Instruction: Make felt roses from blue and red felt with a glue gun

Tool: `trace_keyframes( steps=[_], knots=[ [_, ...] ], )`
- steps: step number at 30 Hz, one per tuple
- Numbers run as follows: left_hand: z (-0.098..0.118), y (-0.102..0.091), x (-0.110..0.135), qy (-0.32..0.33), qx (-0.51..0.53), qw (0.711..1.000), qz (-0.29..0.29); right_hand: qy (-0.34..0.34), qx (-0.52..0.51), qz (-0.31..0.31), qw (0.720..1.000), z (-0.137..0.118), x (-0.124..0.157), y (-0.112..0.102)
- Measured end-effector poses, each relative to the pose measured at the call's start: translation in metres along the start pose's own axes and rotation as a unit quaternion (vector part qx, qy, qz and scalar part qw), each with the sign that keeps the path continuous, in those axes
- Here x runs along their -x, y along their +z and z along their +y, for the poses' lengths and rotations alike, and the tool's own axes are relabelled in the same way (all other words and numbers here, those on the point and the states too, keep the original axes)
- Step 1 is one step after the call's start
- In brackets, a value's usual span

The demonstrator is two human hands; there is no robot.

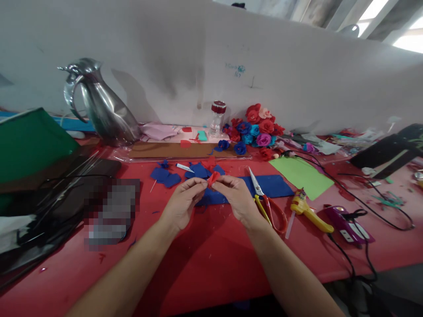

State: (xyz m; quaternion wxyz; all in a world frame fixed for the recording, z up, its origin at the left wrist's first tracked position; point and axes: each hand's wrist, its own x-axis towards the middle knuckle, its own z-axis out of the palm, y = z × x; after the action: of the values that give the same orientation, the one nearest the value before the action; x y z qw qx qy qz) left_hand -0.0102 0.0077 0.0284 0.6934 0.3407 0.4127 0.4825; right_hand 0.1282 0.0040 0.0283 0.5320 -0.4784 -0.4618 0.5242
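Observation:
Both my hands meet above the red table (205, 259), pinching one small red foam piece (213, 178) between their fingertips. My left hand (183, 203) grips it from the left, my right hand (236, 198) from the right, fingers closed. Under them lies a blue foam sheet (274, 186) and several cut blue foam pieces (167, 177). Scissors (269, 203) with red and yellow handles lie just right of my right hand.
A yellow glue gun (309, 210) and a purple power strip (346, 223) sit at the right with black cables. A green sheet (302, 175), a bunch of foam roses (256, 128), a small jar (217, 116) and a metal jug (102, 105) stand behind. Dark bags lie left.

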Motion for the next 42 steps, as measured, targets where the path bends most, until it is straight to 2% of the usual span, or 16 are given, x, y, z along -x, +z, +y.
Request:
trace_keyframes(
  steps=[8, 15, 19, 26, 42],
  knots=[
    [-0.0015, 0.0001, 0.0030, 0.068, -0.077, 0.995, -0.002, -0.008, 0.000, 0.032, 0.999, 0.0036, -0.0005, 0.0042],
    [-0.0002, 0.0034, 0.0070, 0.105, -0.102, 0.989, -0.008, -0.020, -0.008, 0.043, 0.999, 0.0042, 0.0010, 0.0076],
    [-0.0016, 0.0022, 0.0053, 0.090, -0.083, 0.992, -0.010, -0.029, -0.020, 0.037, 0.999, 0.0031, 0.0020, 0.0081],
    [0.0006, 0.0012, 0.0016, -0.005, 0.008, 1.000, -0.007, -0.025, -0.009, 0.027, 0.999, 0.0022, 0.0029, 0.0076],
    [0.0003, -0.0011, 0.0002, -0.035, 0.033, 0.999, -0.023, -0.039, 0.014, 0.017, 0.999, 0.0016, 0.0019, 0.0040]
  ],
)
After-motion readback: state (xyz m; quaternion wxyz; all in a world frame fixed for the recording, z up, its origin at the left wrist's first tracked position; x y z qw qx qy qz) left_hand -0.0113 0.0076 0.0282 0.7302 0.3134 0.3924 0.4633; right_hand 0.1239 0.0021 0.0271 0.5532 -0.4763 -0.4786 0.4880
